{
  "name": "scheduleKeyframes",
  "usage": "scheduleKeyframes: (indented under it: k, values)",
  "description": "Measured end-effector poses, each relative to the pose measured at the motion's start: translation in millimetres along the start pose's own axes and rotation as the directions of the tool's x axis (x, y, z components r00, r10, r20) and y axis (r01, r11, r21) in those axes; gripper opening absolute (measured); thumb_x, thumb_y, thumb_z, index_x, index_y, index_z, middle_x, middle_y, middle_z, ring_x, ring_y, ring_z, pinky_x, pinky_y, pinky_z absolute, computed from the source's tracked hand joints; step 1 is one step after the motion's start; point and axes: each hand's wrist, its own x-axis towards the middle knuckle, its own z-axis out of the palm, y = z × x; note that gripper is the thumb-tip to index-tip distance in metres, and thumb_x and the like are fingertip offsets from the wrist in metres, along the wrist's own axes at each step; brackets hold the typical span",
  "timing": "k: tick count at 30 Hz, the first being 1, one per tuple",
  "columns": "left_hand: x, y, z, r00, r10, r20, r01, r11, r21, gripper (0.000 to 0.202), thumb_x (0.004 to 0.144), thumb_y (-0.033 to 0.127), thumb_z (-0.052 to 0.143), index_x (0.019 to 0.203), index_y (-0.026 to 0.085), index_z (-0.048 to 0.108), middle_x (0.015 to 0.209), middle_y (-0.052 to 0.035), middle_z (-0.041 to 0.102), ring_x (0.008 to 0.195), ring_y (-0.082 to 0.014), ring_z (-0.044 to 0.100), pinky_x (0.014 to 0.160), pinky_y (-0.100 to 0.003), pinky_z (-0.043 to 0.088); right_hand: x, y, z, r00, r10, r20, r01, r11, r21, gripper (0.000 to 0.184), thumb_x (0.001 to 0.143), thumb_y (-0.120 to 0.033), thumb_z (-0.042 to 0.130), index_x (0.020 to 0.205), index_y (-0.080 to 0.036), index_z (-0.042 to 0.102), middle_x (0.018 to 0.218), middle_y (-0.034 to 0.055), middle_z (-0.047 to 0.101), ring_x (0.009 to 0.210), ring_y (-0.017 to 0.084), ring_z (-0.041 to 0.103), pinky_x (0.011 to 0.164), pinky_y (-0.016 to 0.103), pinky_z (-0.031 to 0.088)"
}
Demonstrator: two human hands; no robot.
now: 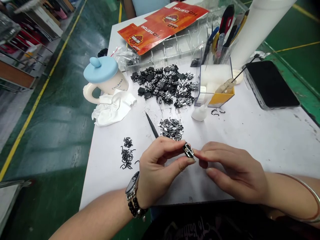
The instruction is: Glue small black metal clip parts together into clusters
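Between the thumb and fingers of my left hand (pixel 160 166) is a small black-and-silver part (pixel 188 150), tilted above the table. My right hand (pixel 231 168) is beside it, with the index fingertip at the part's right edge. The right thumb stands apart from that finger, and nothing shows between them. Just beyond the hands lies a pile of small shiny metal pieces (pixel 171 128). Black tweezers (pixel 151 124) rest to its left, partly hidden by my left hand. Thin black curved pieces (pixel 127 155) lie heaped at the left. A larger pile of black-and-silver parts (pixel 165 83) sits farther back.
A mug with a blue lid (pixel 101 70) and a crumpled tissue (pixel 113 108) stand at the left. At the right are a clear tool holder (pixel 215 83), a small white bottle (pixel 199 113) and a phone (pixel 272 84). An orange printed sheet (pixel 160 26) covers a compartment tray (pixel 172 48). Another person (pixel 150 6) is across the table.
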Motion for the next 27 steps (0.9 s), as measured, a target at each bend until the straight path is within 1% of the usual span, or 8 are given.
scheduleKeyframes:
  k: [2,6,11,14,18,20,23,27]
  values:
    - [0,1,0.4,1.000,0.008,-0.023,-0.007,0.999,0.053,0.033,0.068,0.011,0.078,0.097,0.025,0.073,0.084,-0.0023,0.068,0.078,-0.0131,0.066,0.071,-0.022,0.058,-1,0,0,0.999,-0.038,0.016,0.039,0.996,-0.079,0.049,0.083,-0.009,0.051,0.131,-0.018,0.049,0.090,0.0081,0.063,0.083,0.016,0.060,0.071,0.029,0.055]
    - [-1,2,1.8,0.996,0.019,-0.087,-0.005,0.986,0.165,0.027,0.073,0.010,0.073,0.095,0.025,0.074,0.084,-0.0007,0.073,0.076,-0.0129,0.067,0.068,-0.021,0.058,-5,1,6,0.995,-0.099,-0.031,0.089,0.965,-0.246,0.051,0.083,-0.012,0.054,0.133,-0.015,0.045,0.105,0.0123,0.062,0.093,0.020,0.058,0.078,0.035,0.053]
    - [-5,1,3.9,0.995,-0.007,-0.099,0.027,0.977,0.210,0.025,0.074,0.011,0.072,0.096,0.023,0.073,0.090,-0.0014,0.075,0.079,-0.0151,0.070,0.072,-0.024,0.061,-10,3,11,0.991,-0.132,-0.025,0.114,0.925,-0.362,0.048,0.083,-0.015,0.058,0.130,-0.010,0.045,0.105,0.0139,0.062,0.093,0.022,0.057,0.079,0.038,0.050]
    - [-6,1,5.5,0.993,-0.064,-0.096,0.078,0.985,0.156,0.027,0.074,0.010,0.071,0.098,0.022,0.072,0.093,-0.0016,0.075,0.079,-0.0141,0.071,0.074,-0.021,0.061,-10,4,12,0.992,-0.129,-0.002,0.117,0.901,-0.417,0.046,0.084,-0.018,0.058,0.127,-0.010,0.045,0.103,0.0138,0.062,0.091,0.023,0.057,0.077,0.039,0.047]
    - [-2,2,7.2,0.977,-0.194,-0.091,0.197,0.980,0.023,0.025,0.073,0.010,0.071,0.096,0.019,0.072,0.087,-0.0020,0.076,0.075,-0.0128,0.072,0.073,-0.017,0.060,-9,4,11,0.992,-0.125,0.029,0.123,0.864,-0.489,0.043,0.086,-0.021,0.055,0.126,-0.010,0.045,0.098,0.0119,0.064,0.085,0.022,0.056,0.071,0.038,0.044]
    - [1,3,6.7,0.957,-0.279,-0.078,0.277,0.960,-0.040,0.024,0.071,0.011,0.073,0.094,0.018,0.071,0.083,-0.0024,0.076,0.075,-0.0127,0.072,0.072,-0.016,0.060,-8,3,11,0.993,-0.117,0.033,0.117,0.848,-0.516,0.042,0.086,-0.023,0.054,0.126,-0.011,0.046,0.095,0.0096,0.064,0.082,0.021,0.055,0.070,0.037,0.043]
    - [5,2,4.1,0.911,-0.409,-0.051,0.402,0.909,-0.115,0.022,0.069,0.015,0.076,0.091,0.016,0.071,0.079,-0.0037,0.075,0.074,-0.0137,0.072,0.070,-0.018,0.059,-8,3,11,0.996,-0.087,0.027,0.089,0.846,-0.526,0.039,0.087,-0.024,0.053,0.124,-0.014,0.049,0.092,0.0075,0.063,0.081,0.020,0.055,0.071,0.037,0.041]
    - [6,-3,0.5,0.872,-0.490,0.014,0.481,0.850,-0.217,0.025,0.068,0.018,0.078,0.091,0.016,0.071,0.078,-0.0032,0.073,0.074,-0.0136,0.071,0.070,-0.019,0.058,-6,2,8,0.998,-0.064,0.023,0.067,0.866,-0.495,0.037,0.089,-0.025,0.051,0.125,-0.016,0.049,0.093,0.0072,0.062,0.083,0.020,0.053,0.072,0.037,0.039]
